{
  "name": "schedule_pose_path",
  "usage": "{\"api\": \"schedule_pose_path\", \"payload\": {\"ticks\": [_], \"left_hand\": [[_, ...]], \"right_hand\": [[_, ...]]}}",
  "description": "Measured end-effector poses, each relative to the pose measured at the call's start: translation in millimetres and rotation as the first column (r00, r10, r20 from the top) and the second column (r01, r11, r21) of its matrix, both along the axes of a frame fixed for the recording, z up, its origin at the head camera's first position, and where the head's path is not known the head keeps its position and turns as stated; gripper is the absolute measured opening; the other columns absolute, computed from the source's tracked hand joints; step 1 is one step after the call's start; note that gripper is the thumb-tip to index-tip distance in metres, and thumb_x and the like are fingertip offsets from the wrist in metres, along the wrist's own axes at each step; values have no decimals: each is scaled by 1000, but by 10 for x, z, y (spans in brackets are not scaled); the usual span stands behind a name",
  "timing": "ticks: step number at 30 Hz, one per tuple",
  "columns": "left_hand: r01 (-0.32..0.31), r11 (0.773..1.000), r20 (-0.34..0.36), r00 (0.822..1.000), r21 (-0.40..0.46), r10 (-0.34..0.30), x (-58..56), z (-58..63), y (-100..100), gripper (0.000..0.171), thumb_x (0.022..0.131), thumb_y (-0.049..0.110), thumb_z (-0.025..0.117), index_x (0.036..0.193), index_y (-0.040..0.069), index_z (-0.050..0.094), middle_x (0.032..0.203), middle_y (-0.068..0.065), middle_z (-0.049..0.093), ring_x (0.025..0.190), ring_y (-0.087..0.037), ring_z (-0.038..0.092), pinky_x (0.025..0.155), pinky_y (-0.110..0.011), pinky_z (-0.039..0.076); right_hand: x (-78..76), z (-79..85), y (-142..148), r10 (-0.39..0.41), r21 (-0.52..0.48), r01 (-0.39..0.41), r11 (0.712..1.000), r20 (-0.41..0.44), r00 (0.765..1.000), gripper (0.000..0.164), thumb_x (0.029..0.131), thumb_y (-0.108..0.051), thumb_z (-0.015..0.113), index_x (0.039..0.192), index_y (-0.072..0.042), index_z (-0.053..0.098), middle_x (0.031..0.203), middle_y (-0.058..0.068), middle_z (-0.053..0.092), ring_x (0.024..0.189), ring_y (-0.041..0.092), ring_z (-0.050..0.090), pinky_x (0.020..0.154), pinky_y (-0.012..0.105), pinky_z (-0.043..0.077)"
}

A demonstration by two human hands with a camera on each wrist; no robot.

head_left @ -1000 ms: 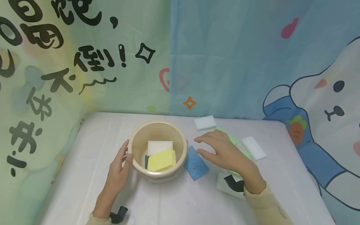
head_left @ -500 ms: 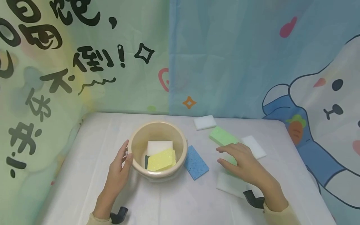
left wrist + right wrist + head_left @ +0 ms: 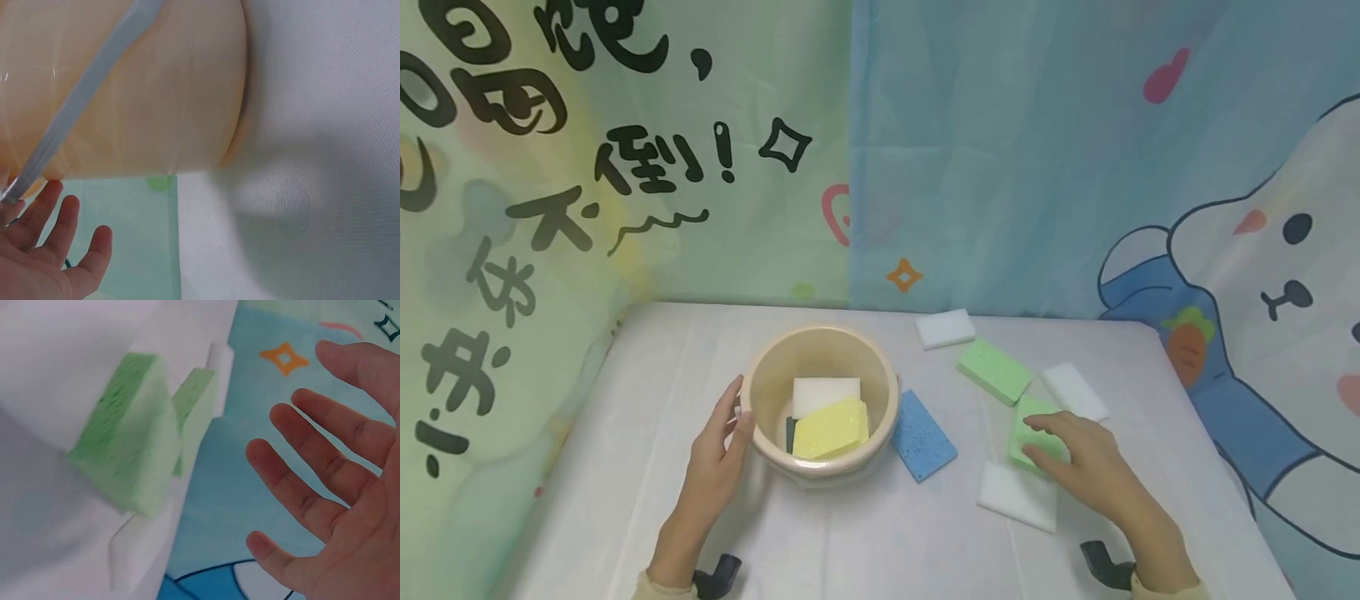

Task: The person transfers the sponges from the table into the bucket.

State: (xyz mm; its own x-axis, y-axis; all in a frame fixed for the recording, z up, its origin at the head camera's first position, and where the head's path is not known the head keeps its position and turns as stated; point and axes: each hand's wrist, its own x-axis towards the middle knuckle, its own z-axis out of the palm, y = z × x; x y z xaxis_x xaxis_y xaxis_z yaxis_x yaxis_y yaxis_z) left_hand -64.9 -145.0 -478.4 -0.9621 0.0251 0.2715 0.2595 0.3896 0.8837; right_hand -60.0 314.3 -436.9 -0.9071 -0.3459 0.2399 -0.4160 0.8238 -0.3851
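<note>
A cream bucket (image 3: 823, 342) stands left of the table's middle, a grey handle (image 3: 94, 87) running across its side in the left wrist view. Inside it lie a yellow sponge (image 3: 831, 429), a white sponge (image 3: 826, 393) and a dark edge of something mostly hidden. My left hand (image 3: 722, 454) rests its fingertips at the bucket's left rim, fingers loosely extended. My right hand (image 3: 1086, 458) hovers over a green sponge (image 3: 1032, 433), thumb and fingers apart and nothing between them. In the right wrist view that green sponge (image 3: 128, 437) is apart from the spread fingers.
A blue sponge (image 3: 925, 437) lies just right of the bucket. Another green sponge (image 3: 995, 372) is farther back. White sponges lie at the back (image 3: 946, 328), at the right (image 3: 1075, 392) and nearer the front (image 3: 1017, 497). Printed curtains (image 3: 1000, 167) hang behind the white table.
My right hand has moved right and toward the front, away from beside the blue sponge to over the nearer green sponge, uncovering the farther one. My left hand stays at the bucket.
</note>
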Motion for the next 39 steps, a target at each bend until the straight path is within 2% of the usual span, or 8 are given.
{"api": "schedule_pose_path", "payload": {"ticks": [6, 11, 16, 24, 31, 39], "left_hand": [[-7, 1000, -6, 1000, 1, 7, 2, -15, -4, 51, 108, 17, 47, 157, 9, 32, 150, -17, 45, 129, -38, 51, 109, -58, 39], [-5, 1000, 0, 1000, 3, 5, 6, -9, 2, 51, 108, 18, 47, 157, 10, 32, 150, -17, 45, 129, -38, 51, 109, -58, 39], [-26, 999, 10, 1000, -24, 26, -2, 0, 10, 52, 108, 21, 46, 157, 8, 32, 150, -18, 46, 129, -38, 51, 109, -56, 40], [-22, 1000, 20, 1000, -13, 23, -5, -1, 7, 52, 108, 22, 47, 157, 7, 32, 150, -17, 45, 130, -38, 50, 109, -56, 39], [-10, 1000, 7, 1000, -1, 10, 2, -6, 5, 51, 109, 18, 46, 157, 10, 32, 148, -18, 48, 129, -35, 51, 109, -55, 40], [-18, 1000, 17, 1000, 0, 18, 9, 2, 13, 51, 109, 20, 46, 157, 11, 32, 147, -17, 48, 129, -34, 51, 109, -55, 40]], "right_hand": [[111, -100, 83, -67, 21, 65, 998, 164, 984, 41, 84, -21, 82, 119, -4, 69, 113, 10, 70, 105, 35, 65, 85, 56, 54], [250, -258, 125, -121, 55, 111, 992, 222, 967, 39, 83, -22, 83, 116, -6, 70, 111, 10, 70, 103, 35, 65, 85, 55, 55], [362, -411, 144, -153, 92, 136, 986, 216, 964, 38, 80, -24, 85, 111, -5, 72, 107, 11, 71, 100, 36, 66, 83, 58, 54], [485, -551, 146, -194, 187, 170, 967, 113, 975, 60, 72, -38, 90, 117, -3, 69, 106, 13, 66, 96, 38, 64, 79, 64, 50], [519, -556, 141, -225, 258, 172, 951, 195, 955, 76, 68, -47, 89, 125, -2, 65, 110, 15, 63, 101, 40, 60, 84, 70, 44], [537, -569, 160, -214, 262, 161, 952, 185, 959, 71, 70, -41, 89, 125, -2, 64, 110, 16, 62, 101, 39, 60, 83, 71, 44]]}}
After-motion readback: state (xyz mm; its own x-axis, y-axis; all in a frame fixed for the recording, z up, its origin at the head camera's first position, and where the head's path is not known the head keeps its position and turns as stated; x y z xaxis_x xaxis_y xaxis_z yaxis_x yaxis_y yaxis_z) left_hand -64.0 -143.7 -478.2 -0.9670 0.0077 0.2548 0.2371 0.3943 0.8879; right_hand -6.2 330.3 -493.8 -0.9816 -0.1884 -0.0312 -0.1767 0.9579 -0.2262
